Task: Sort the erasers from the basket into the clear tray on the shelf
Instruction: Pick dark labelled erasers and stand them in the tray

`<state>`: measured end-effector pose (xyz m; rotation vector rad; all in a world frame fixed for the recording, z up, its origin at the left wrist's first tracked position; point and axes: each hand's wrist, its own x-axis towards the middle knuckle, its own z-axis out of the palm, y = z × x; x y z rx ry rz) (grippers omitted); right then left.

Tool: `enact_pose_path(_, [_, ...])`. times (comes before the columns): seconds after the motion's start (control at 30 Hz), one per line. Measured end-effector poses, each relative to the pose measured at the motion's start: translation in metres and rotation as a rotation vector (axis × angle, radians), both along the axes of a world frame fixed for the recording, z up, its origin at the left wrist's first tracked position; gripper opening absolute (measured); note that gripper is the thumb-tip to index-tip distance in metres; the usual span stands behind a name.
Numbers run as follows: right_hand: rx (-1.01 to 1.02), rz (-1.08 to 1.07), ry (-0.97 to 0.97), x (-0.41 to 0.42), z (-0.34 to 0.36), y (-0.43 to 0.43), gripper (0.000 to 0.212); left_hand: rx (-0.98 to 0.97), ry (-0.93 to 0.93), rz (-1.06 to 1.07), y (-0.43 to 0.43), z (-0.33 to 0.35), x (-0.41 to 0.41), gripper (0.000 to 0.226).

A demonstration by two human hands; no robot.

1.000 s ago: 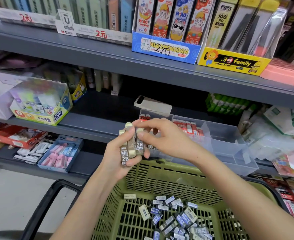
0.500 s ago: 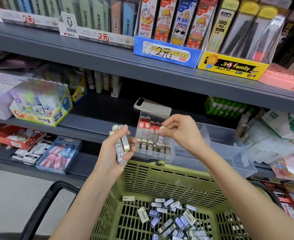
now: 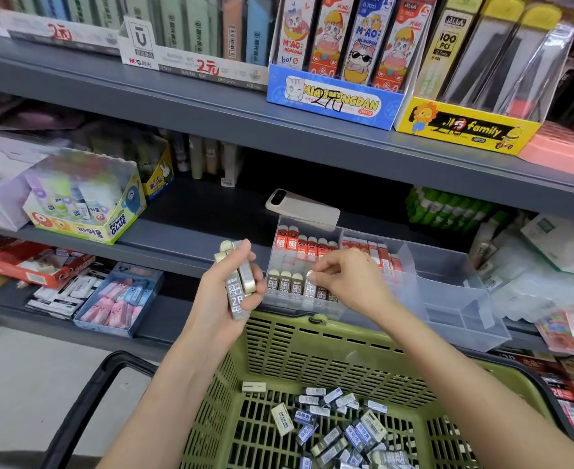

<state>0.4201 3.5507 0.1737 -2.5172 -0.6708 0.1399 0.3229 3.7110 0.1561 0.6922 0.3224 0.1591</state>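
Change noted: one second ago both hands were joined at the bundle; half a second ago the right hand (image 3: 349,282) had carried one eraser over the clear tray (image 3: 448,292). Now that single eraser (image 3: 310,282) is pinched between thumb and fingertips and is being seated at the right end of the near brown-sleeved row (image 3: 283,282), in the tray's left compartment.

The remaining 2B bundle (image 3: 236,292) is clamped in the left hand (image 3: 224,299), fingers curled round it, held just left of the tray.

Judgement: one placement is nearly complete; several bundled pieces and the loose erasers (image 3: 339,421) in the green basket (image 3: 312,353) are yet to be sorted.

Surroundings: a red-sleeved row (image 3: 299,243) is stood behind the brown one. A phone (image 3: 304,208) lies at the tray's far left edge (contact cannot be told). The basket's far rim is set close beneath the tray's near wall. No obstruction to the slot is seen.
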Motion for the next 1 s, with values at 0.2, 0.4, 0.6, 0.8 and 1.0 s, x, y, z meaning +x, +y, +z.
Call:
enact_pose_path(0.2, [-0.223, 0.05, -0.232, -0.002, -0.005, 0.002, 0.01, 0.025, -0.027, -0.038, -0.003, 0.001, 0.002, 0.035])
enact_pose_path(0.4, [0.184, 0.086, -0.106, -0.017, 0.015, 0.009, 0.021, 0.047, -0.062, -0.089, -0.004, 0.002, 0.002, 0.052])
enact_pose_path(0.6, [0.255, 0.305, -0.011, -0.046, 0.04, 0.037, 0.031, 0.044, -0.114, -0.172, -0.009, 0.001, 0.003, 0.06])
enact_pose_path(0.8, [0.424, 0.199, 0.187, -0.039, 0.047, 0.032, 0.019, 0.09, -0.012, -0.065, -0.007, 0.001, 0.005, 0.069])
enact_pose_path(1.0, [0.119, 0.403, 0.132, -0.043, 0.043, 0.026, 0.035, 0.045, 0.005, 0.043, -0.004, 0.001, 0.008, 0.053])
